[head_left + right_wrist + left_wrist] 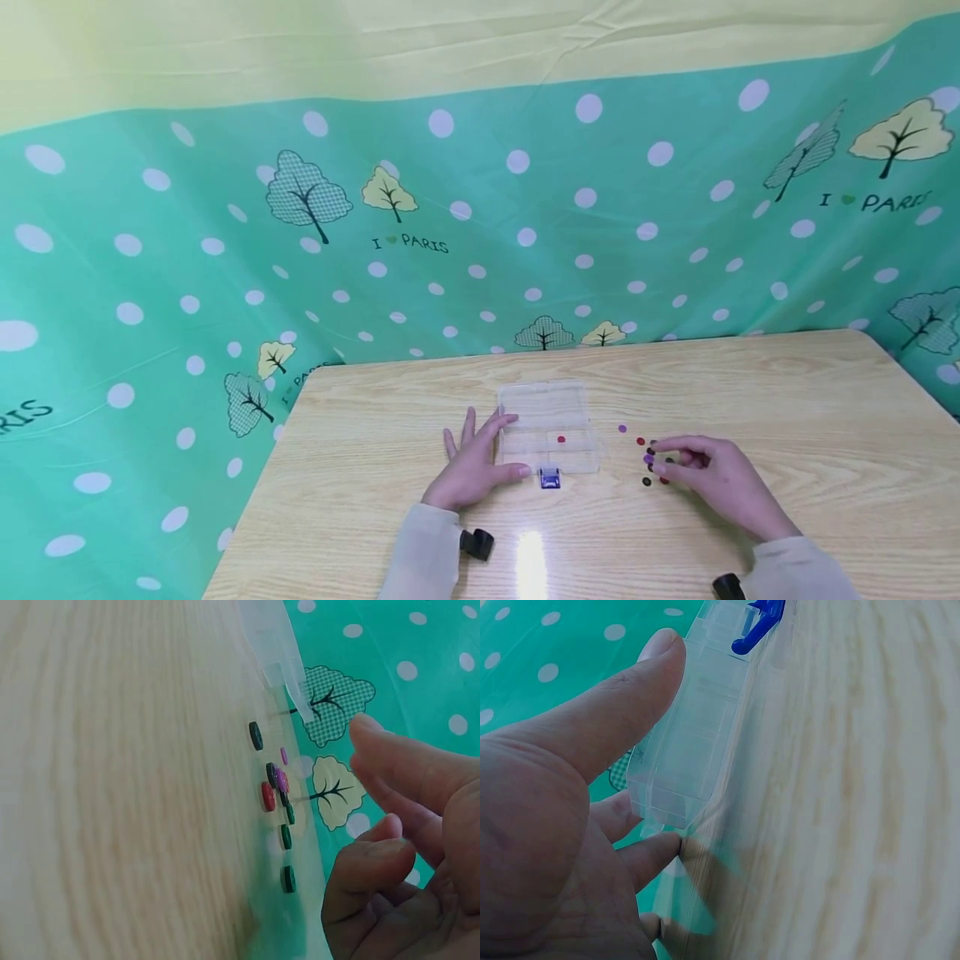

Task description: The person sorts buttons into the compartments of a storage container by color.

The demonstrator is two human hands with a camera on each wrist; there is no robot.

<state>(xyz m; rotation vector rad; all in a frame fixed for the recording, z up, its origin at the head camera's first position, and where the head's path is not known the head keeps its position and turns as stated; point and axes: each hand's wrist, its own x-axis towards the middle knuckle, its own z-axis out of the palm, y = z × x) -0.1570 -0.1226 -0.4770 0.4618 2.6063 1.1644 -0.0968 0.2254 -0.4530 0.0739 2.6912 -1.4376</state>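
Observation:
A clear plastic compartment box (543,406) lies with its lid raised back, a blue latch (550,478) at its front. One red button (561,439) sits in a compartment. At the box's left side is my left hand (474,468), thumb extended by the front corner and fingers spread along the left edge; whether it presses the box I cannot tell. My right hand (716,475) hovers over loose buttons right of the box, thumb and forefinger apart. In the right wrist view nothing shows between those fingers; the buttons are black, a red one (268,796), purple and green (289,879).
The wooden table (360,500) carries everything. A lone purple button (622,428) lies between the box and the other buttons. Behind the table hangs a green dotted curtain (480,308). Black wrist cameras (477,544) sit at both sleeves.

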